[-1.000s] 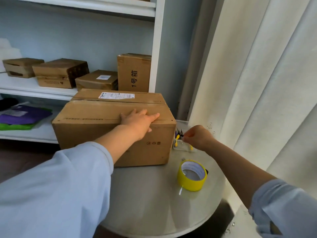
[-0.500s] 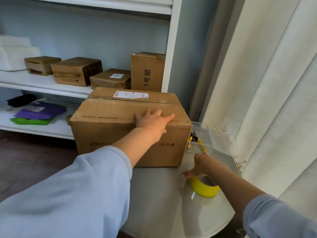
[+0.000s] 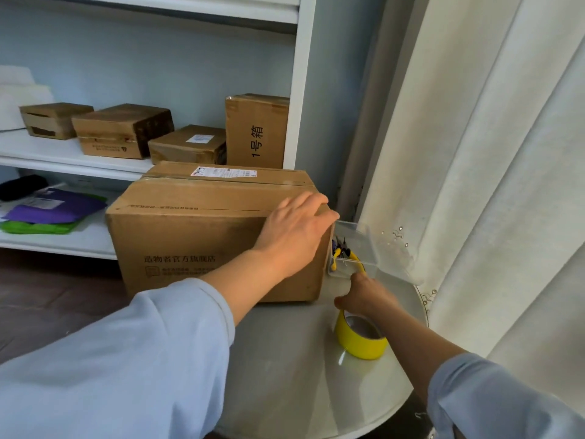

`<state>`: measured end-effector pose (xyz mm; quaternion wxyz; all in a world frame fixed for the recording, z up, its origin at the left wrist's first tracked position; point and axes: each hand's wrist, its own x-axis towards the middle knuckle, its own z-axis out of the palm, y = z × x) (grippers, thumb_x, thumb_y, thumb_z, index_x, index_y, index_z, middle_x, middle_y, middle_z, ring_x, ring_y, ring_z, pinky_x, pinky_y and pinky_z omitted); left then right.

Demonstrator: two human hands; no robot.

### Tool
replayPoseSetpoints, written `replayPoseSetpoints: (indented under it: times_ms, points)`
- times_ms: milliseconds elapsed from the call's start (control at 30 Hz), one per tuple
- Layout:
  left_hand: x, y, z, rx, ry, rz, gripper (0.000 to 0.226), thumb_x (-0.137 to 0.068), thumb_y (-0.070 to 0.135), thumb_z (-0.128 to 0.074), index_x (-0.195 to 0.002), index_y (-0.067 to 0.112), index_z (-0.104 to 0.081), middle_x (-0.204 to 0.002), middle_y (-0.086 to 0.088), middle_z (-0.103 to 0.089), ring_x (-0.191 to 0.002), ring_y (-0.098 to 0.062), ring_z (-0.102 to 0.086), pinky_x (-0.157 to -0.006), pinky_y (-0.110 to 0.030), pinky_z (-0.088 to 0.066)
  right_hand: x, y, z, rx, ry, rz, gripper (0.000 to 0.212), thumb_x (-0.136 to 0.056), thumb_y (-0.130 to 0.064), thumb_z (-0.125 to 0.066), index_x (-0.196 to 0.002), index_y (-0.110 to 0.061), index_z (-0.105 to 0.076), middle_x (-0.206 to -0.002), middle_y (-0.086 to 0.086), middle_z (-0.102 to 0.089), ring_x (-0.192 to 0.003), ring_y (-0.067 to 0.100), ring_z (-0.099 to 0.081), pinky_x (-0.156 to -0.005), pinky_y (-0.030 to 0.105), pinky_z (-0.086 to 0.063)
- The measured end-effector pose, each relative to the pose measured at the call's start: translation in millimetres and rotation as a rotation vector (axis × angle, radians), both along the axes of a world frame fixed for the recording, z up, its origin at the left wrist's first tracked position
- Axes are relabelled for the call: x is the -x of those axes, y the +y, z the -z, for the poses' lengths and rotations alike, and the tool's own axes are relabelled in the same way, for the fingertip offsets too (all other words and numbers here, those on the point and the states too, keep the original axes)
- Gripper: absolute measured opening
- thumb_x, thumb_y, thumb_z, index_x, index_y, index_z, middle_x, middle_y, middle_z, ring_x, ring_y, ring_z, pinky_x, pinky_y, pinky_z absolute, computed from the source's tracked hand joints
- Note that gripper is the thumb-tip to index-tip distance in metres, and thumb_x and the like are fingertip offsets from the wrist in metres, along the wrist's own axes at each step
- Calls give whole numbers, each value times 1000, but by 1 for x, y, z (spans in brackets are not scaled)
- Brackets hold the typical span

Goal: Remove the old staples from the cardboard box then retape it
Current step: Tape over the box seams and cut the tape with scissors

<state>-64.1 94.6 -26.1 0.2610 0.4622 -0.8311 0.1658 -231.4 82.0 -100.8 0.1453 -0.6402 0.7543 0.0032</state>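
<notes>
Left hand (image 3: 296, 231): fingers straight, palm flat on the front top edge of the cardboard box (image 3: 202, 239), near its right corner.
Right hand (image 3: 364, 296): lowered onto the yellow tape roll (image 3: 361, 339), thumb out to the left; fingers hidden behind the hand, so its grip cannot be told.
Cardboard box: closed, on the table (image 3: 285, 369), a label on its top.
Clear container (image 3: 357, 248): just right of the box; yellow-handled tools inside, hard to make out.
Shelf (image 3: 63, 153): four smaller boxes behind.
Curtain (image 3: 490, 185): covers the right side.
</notes>
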Motion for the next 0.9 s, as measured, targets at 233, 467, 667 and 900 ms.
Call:
replayPoseSetpoints:
  times_ms: [233, 467, 667, 900]
  points:
    - [5, 14, 17, 29, -18, 138, 46, -92, 7, -49, -134, 29, -50, -140, 1, -43, -134, -18, -36, -107, -33, -30, -2, 10, 3, 146, -165, 150, 39, -92, -33, -56, -128, -20, -50, -126, 6, -56, -116, 27, -54, -83, 33, -42]
    - [14, 15, 14, -406, 391, 230, 45, -94, 23, -53, -137, 31, -43, -124, 5, -49, -105, -12, -55, -87, -37, -50, -3, 9, -32, 103, -879, -43, 19, -85, -2, -67, -103, 3, -69, -85, 8, -68, -79, 16, -63, -70, 15, -51]
    - [9, 27, 7, -864, 789, -16, 82, -75, 56, -68, -142, 25, -32, -138, -5, -33, -128, -20, -40, -107, -40, -37, -3, 29, -67, 201, -1346, -186, 21, -91, -3, -57, -109, -1, -67, -101, 14, -70, -89, 18, -67, -79, 25, -56]
    - [-1, 47, -12, -1225, 1323, 252, 41, -87, 15, -66, -125, 21, -53, -104, -10, -68, -86, -23, -68, -76, -38, -55, -15, 41, -86, 330, -1478, -227, 21, -84, -4, -65, -105, -8, -69, -93, 5, -74, -86, 16, -70, -78, 26, -58]
